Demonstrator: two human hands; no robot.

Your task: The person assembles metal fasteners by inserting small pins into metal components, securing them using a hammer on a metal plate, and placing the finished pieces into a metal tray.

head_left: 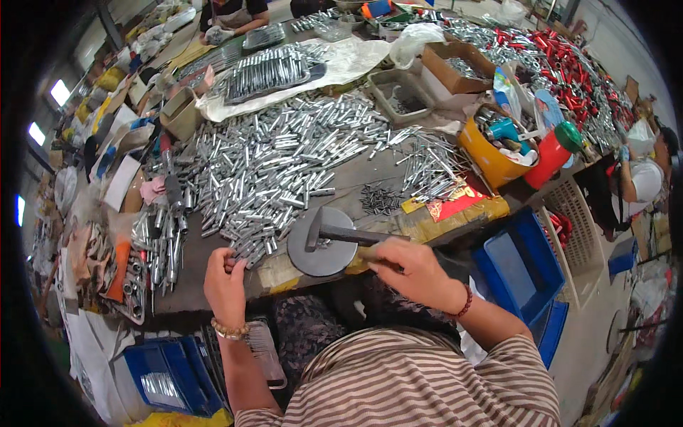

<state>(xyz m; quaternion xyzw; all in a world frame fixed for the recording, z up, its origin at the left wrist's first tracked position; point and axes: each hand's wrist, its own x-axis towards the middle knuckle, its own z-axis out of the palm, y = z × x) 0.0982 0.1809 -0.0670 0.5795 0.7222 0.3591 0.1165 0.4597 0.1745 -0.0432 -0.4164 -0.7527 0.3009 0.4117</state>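
Note:
My left hand [226, 285] is at the near edge of a big pile of short silver metal sleeves [277, 156]. Its fingers are curled in; whatever is between the fingertips is too small to make out. In front of me lies a round grey metal disc [302, 257], with a hammer [356, 235] resting across it, head on the disc and handle pointing right. Close against the near side of the handle is my right hand [416, 274], its thumb and fingers drawn together. Anything pinched there is hidden.
Small dark screws [382, 199] and thin silver rods [434, 167] lie right of the pile. A yellow bucket [491, 160], red bottle [548, 160] and blue crates [523, 263] are further right. Pliers-like tools [163, 242] crowd the left edge. Another person's hand [217, 34] shows at the back.

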